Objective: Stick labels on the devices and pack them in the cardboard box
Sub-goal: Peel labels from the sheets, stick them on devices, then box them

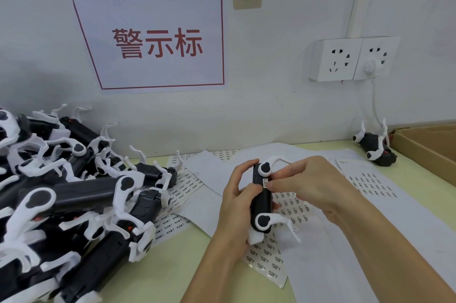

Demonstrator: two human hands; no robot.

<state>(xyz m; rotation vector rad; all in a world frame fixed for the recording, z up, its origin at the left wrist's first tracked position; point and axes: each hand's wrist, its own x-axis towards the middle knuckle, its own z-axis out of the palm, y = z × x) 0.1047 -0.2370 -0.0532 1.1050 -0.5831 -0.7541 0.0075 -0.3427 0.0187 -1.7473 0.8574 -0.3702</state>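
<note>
We find the left hand (pixel 238 194) gripping a black oblong plastic device with white clip arms (pixel 261 200), held above white sheets of printed labels (pixel 291 206). The right hand (pixel 313 185) pinches a small white label (pixel 265 183) onto its side. We judge a skewed or creased label the risk, should the thumb slide. Left of the hands lies a pile of like devices (pixel 74 194); far right, a brown cardboard box (pixel 424 147).

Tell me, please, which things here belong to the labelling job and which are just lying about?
Job: black-and-white device held in left hand; right hand pressing small white label; printed label sheets; brown cardboard box; device pile.
Idle: white wall sockets; red-lettered sign.
</note>
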